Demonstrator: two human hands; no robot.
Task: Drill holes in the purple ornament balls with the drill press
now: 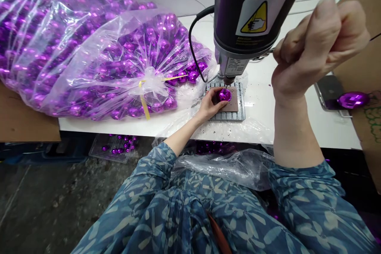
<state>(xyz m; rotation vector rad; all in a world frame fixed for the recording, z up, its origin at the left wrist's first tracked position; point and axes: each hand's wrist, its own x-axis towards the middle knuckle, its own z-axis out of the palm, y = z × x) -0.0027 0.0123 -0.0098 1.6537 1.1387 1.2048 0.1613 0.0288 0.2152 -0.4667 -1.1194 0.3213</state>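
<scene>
A shiny purple faceted ball (225,95) rests on a brown board (233,106) on the metal base of a bench drill press (244,43). My left hand (210,104) is closed round the ball's left side, thumb in front and fingers behind. The drill bit (226,87) points down at the top of the ball; whether it has entered cannot be made out. My right hand (320,45) is raised beside the motor housing, its fingers wrapped round the drill press lever (269,52), of which only a short metal end shows.
Large clear bags (119,59) packed with purple balls fill the left of the white table (262,107). A phone (327,91) and another purple ball (353,100) lie at the right by cardboard. Below the table edge are plastic sheeting (226,166) and a clear tray (114,147) with balls.
</scene>
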